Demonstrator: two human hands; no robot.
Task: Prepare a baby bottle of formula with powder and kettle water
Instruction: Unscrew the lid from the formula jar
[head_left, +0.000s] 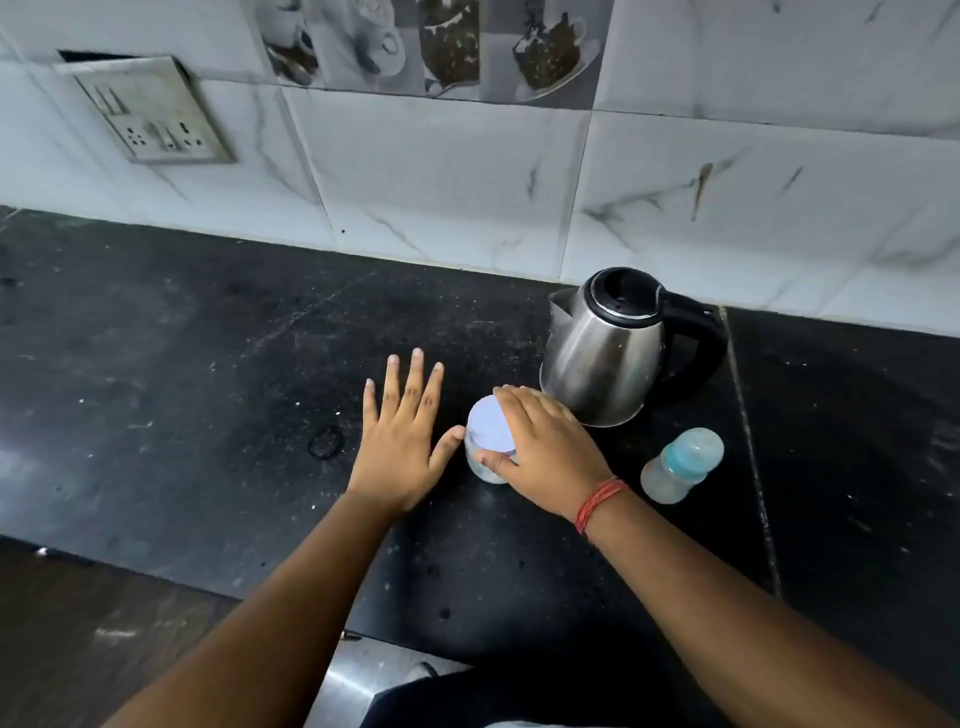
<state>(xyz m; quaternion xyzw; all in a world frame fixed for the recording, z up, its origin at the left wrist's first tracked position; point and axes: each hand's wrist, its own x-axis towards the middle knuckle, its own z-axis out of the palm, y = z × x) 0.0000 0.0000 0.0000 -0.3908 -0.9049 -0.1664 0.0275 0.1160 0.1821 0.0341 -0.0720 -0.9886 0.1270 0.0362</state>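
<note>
1. Right hand: placed over the top of a small clear jar with a pale lavender lid. Fingers curve over the lid's far edge and the thumb presses the near side, so the hand grips the jar by its lid. A red thread band circles the wrist.
2. Left hand: fingers straight and spread apart, palm down, holding nothing. The thumb tip is just beside the jar's left wall; contact cannot be confirmed.
3. Jar: stands upright on the black stone table, between the two hands. Contents cannot be made out.
4. Baby bottle: clear body, blue collar, cap on, standing on the table to the right of the right hand, apart from it.
5. Electric kettle: steel body, black lid closed and black handle, just behind the jar, near the wall.
6. Wall: marble-pattern tiles; a switch and socket plate is at upper left.
</note>
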